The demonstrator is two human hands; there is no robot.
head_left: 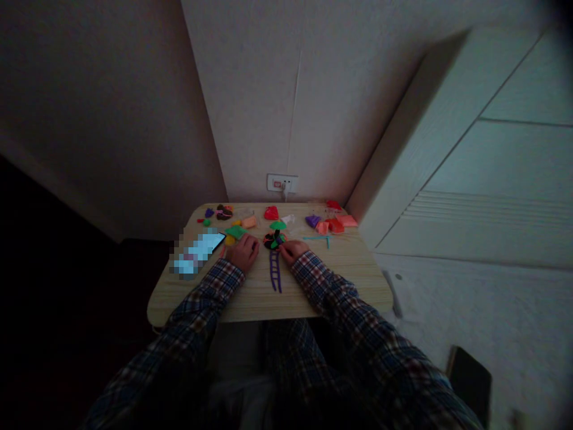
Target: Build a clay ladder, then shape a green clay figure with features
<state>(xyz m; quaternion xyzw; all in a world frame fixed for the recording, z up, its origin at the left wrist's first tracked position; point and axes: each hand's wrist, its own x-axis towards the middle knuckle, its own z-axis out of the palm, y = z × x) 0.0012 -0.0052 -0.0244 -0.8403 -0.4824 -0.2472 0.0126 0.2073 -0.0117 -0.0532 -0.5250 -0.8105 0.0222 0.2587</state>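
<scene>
In the middle of the small table lies a black modelling-clay figure with green and orange parts. From it a purple clay ladder stretches toward me. My right hand is at the figure's right side, its fingertips pinched at a small purple clay piece. My left hand rests on the table to the left, apart from the figure. Its fingers are curled together, and what is under them is hidden. A green clay packet and a yellow lump are close by it.
A lit phone lies on the table's left side. Red, purple and pink clay packets are along the back. A thin blue L-shaped stick is at right. Behind the table a wall socket holds a plug.
</scene>
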